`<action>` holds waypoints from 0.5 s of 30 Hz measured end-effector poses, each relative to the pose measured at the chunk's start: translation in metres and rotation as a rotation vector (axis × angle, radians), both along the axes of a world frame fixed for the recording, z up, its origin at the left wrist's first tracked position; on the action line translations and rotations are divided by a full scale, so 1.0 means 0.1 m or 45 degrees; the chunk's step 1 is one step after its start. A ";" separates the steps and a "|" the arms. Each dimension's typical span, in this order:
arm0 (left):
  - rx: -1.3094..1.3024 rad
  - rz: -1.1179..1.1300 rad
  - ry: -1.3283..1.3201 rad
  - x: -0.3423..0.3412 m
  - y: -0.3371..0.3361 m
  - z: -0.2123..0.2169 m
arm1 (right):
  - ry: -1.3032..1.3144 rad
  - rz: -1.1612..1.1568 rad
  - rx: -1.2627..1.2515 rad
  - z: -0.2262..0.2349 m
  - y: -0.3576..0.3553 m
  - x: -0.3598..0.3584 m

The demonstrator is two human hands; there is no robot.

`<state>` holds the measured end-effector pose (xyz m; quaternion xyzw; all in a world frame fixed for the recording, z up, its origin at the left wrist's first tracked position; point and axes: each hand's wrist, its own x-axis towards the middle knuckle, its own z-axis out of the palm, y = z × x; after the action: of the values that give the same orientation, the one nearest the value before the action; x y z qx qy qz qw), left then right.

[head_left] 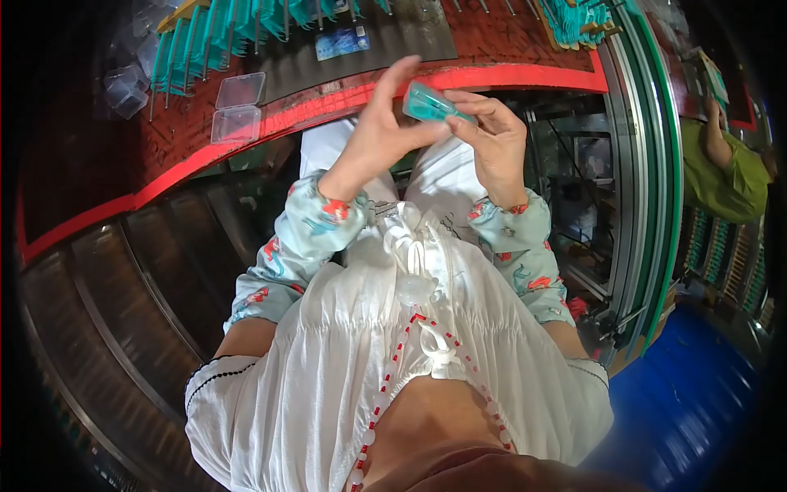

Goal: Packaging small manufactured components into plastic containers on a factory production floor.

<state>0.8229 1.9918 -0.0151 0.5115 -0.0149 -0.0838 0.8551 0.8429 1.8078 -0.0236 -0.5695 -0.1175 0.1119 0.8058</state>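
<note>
In front of me, over my lap, my right hand pinches a small clear plastic box with something teal inside. The box is tilted, and motion blurs its contents. On its other side is my left hand, fingers stretched upward and apart. Its thumb reaches along the box's lower edge; whether it presses on the box I cannot tell. An empty clear box lies with its lid open at the table's near edge, left of my hands.
The dark red table has a bright red edge. Racks of teal pieces hang from metal rods at the back, more teal pieces at right. Clear boxes pile up at far left. A metal frame separates me from a green-clad person.
</note>
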 end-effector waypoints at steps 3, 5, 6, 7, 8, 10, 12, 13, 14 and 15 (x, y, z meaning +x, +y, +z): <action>0.368 -0.004 -0.097 0.00 0.15 -0.13 | -0.071 0.024 -0.181 0.09 0.05 -0.11; 0.501 -0.172 -0.093 0.01 0.20 -0.11 | -0.179 0.030 -0.507 0.13 0.02 -0.15; 0.503 -0.180 -0.089 -0.01 0.15 -0.10 | -0.172 0.024 -0.504 0.13 0.02 -0.16; 0.396 -0.144 0.010 -0.02 0.06 0.02 | -0.207 -0.004 -0.532 0.12 0.01 -0.15; 0.289 -0.107 0.109 -0.02 -0.01 0.09 | -0.242 -0.033 -0.560 0.12 0.00 -0.14; 0.290 -0.094 0.024 -0.03 -0.05 0.06 | -0.298 -0.045 -0.605 0.15 -0.03 -0.12; 0.285 -0.089 -0.065 -0.03 -0.12 0.03 | -0.355 -0.066 -0.655 0.18 -0.09 -0.12; 0.347 -0.057 -0.121 -0.02 -0.17 0.01 | -0.304 -0.060 -0.590 0.19 -0.13 -0.12; 0.405 -0.029 -0.181 -0.01 -0.22 -0.01 | -0.255 -0.059 -0.526 0.20 -0.18 -0.13; 0.398 -0.058 -0.194 -0.02 -0.28 -0.02 | -0.256 -0.091 -0.534 0.23 -0.22 -0.16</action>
<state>0.8212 1.9633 -0.0169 0.6427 -0.0779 -0.0654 0.7593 0.8271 1.7859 -0.0004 -0.7364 -0.1514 0.0479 0.6577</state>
